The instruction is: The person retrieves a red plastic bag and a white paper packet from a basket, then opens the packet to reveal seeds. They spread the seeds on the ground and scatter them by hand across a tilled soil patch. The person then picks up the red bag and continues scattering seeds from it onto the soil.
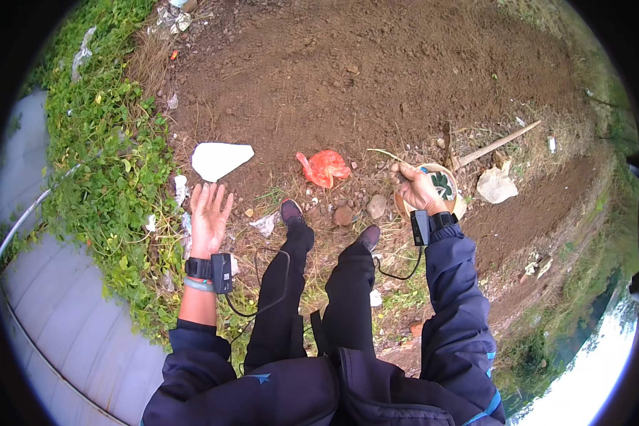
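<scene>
My left hand (211, 213) is raised palm up with its fingers apart and nothing in it. Just past its fingertips lies a flat white piece (221, 161) whose material I cannot tell. My right hand (418, 187) is closed, and a thin pale stalk (386, 153) sticks out from between its fingers to the left. Behind and below that hand is a tan round bowl (459, 206) with a dark green leaf-like shape inside, partly hidden by the hand. Between the hands, a knotted red plastic bag (325, 168) rests on the soil.
A hoe (498, 145) with a wooden handle lies beyond the bowl, near a crumpled pale bag (496, 185). Stones (376, 206) and litter are scattered before my feet. Tilled soil (341, 74) stretches ahead. Leafy vines (122, 149) and grey roofing (80, 319) border the left.
</scene>
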The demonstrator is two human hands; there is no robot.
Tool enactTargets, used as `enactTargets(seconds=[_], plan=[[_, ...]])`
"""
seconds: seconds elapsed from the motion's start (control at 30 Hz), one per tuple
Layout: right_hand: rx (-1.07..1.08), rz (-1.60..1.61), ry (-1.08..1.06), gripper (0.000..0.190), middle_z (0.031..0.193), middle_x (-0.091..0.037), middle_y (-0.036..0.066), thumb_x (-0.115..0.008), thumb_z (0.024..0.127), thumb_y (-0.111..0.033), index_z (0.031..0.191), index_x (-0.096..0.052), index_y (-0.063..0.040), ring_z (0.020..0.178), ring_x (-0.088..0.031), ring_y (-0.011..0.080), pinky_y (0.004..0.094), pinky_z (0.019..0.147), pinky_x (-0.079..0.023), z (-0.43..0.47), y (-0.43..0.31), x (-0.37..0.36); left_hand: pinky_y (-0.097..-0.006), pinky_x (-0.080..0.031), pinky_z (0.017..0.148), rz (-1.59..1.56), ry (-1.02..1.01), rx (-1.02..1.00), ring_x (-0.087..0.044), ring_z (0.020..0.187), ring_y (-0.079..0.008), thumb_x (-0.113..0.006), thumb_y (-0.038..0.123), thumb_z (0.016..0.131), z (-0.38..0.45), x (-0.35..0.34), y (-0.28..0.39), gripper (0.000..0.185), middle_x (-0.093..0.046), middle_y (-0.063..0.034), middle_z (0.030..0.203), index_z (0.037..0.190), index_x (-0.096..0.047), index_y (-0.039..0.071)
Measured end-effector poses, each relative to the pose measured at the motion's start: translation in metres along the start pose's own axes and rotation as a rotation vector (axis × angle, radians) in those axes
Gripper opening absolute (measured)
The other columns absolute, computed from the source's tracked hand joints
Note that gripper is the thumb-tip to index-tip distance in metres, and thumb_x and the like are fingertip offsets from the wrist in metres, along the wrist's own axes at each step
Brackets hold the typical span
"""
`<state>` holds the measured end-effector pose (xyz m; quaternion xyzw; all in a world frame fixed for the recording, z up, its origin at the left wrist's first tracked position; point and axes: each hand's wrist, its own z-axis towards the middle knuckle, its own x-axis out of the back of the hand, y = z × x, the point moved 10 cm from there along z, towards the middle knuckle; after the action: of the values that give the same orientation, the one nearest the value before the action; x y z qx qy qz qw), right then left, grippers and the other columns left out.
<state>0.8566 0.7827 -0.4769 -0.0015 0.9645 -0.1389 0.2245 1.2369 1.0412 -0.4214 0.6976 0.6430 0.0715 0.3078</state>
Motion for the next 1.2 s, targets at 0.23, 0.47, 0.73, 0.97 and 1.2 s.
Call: enactTargets(seconds=[0.23, 0.47, 0.73, 0.97, 1.2], plan=[[-0.004, -0.108, -0.213, 0.023, 0.084, -0.057, 0.008, -0.041, 0.098, -0.015, 0.094, -0.056, 0.002, 0.068, -0.052, 0.0136, 0.024, 0.06, -0.045, -0.028, -0.073, -0.078, -0.0477, -0.038, 0.105, -0.122, 0.018, 0.063, -0.032, 0.131, -0.0306, -0.065, 0.017, 0.086, -0.022, -0.006, 0.014, 0.067, -0.027, -0.0191, 0.141, 0.138, -0.023, 0.009], [-0.053, -0.323, -0.09, 0.024, 0.082, -0.058, 0.008, -0.04, 0.098, -0.016, 0.095, -0.055, 0.002, 0.066, -0.054, 0.0127, 0.0215, 0.056, -0.045, -0.068, -0.125, -0.172, -0.051, -0.036, 0.105, -0.287, -0.059, 0.084, -0.032, 0.13, -0.0306, -0.065, 0.016, 0.085, -0.031, -0.03, 0.045, 0.06, -0.03, -0.0168, 0.137, 0.132, -0.029, 0.011], [-0.138, -0.464, -0.056, 0.026, 0.081, -0.058, 0.009, -0.038, 0.099, -0.015, 0.092, -0.054, 0.003, 0.065, -0.053, 0.0132, 0.023, 0.058, -0.046, -0.135, -0.167, -0.222, -0.0496, -0.037, 0.104, -0.388, -0.087, 0.034, -0.033, 0.13, -0.0304, -0.064, 0.016, 0.086, -0.029, -0.077, 0.071, 0.058, -0.031, -0.0183, 0.137, 0.131, -0.029, 0.007], [-0.084, -0.293, -0.105, 0.025, 0.086, -0.058, 0.012, -0.038, 0.098, -0.014, 0.098, -0.054, 0.006, 0.072, -0.054, 0.0157, 0.0238, 0.063, -0.048, -0.159, -0.213, -0.229, -0.0478, -0.042, 0.101, -0.459, -0.036, 0.093, -0.037, 0.126, -0.0272, -0.065, 0.016, 0.085, -0.058, -0.153, 0.08, 0.052, -0.036, -0.0144, 0.132, 0.127, -0.035, 0.007], [-0.018, -0.341, -0.117, 0.025, 0.089, -0.059, 0.011, -0.037, 0.099, -0.013, 0.101, -0.054, 0.006, 0.075, -0.055, 0.0139, 0.0226, 0.068, -0.049, -0.136, -0.258, -0.263, -0.0471, -0.042, 0.101, -0.509, -0.069, -0.047, -0.037, 0.126, -0.0306, -0.064, 0.015, 0.086, -0.092, -0.198, 0.155, 0.05, -0.035, -0.0172, 0.133, 0.126, -0.034, 0.007]])
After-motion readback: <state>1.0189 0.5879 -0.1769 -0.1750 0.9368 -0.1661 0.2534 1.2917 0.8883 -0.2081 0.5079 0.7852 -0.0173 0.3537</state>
